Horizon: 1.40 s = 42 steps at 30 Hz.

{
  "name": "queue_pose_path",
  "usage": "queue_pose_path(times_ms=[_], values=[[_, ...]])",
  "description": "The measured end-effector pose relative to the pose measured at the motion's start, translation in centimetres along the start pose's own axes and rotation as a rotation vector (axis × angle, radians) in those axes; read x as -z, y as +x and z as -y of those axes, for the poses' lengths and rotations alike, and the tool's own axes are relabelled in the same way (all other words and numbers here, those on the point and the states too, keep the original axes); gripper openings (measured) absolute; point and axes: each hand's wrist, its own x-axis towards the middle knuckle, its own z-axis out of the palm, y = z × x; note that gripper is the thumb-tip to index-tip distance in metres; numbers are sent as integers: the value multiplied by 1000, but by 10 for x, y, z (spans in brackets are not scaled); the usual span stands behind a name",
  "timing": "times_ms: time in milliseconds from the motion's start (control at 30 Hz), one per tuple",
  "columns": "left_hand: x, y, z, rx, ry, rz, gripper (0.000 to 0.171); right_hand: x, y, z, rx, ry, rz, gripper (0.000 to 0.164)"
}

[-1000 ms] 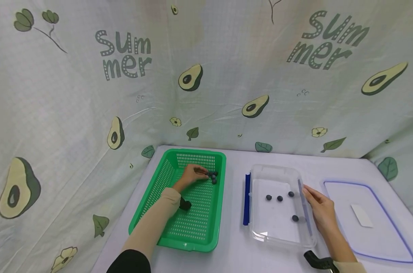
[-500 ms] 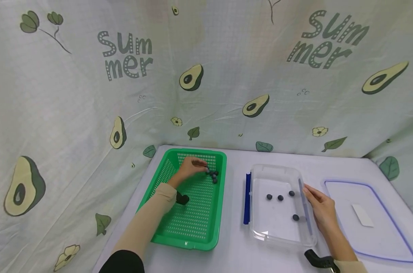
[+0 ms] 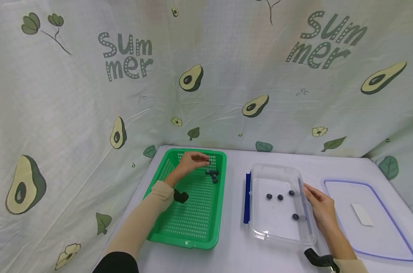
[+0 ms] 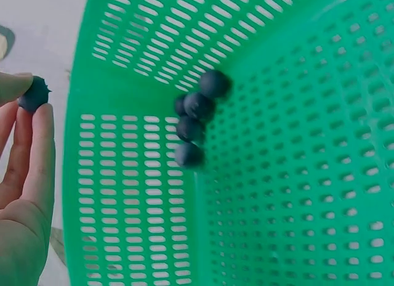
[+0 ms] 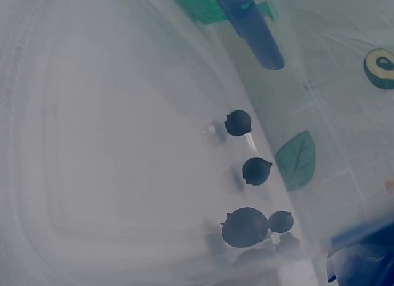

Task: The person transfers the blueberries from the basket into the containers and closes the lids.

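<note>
A pale grey-green sheet (image 3: 223, 45) hangs right across the back here, creased in places and turning forward at both sides. It's printed all over with halved avocados (image 3: 191, 78), green leaves (image 3: 333, 144), small cream flowers (image 3: 319, 132) and – twice over – the word "summer" (image 3: 324, 56) in spotted grey letters, broken across two lines. Below it stands a white table (image 3: 233, 231), its far edge close up to the sheet. The light is soft and fairly even, with only gentle shading in the folds.
</note>
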Motion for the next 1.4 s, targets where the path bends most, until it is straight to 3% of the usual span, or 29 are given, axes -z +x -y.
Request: queue_pose_path(times_ms=[400,733,1067,1400], values=[[-11,10,-19,-48,-91,49,30,2,1,0,-8,37,10,27],[-32,15,-30,-50,-153,86,28,1,1,1,-9,-47,8,40],[-60,21,-47,-80,-177,152,27,1,1,2,-4,-24,13,37],[-99,23,-60,-108,-194,222,27,1,0,2,2,39,10,26]])
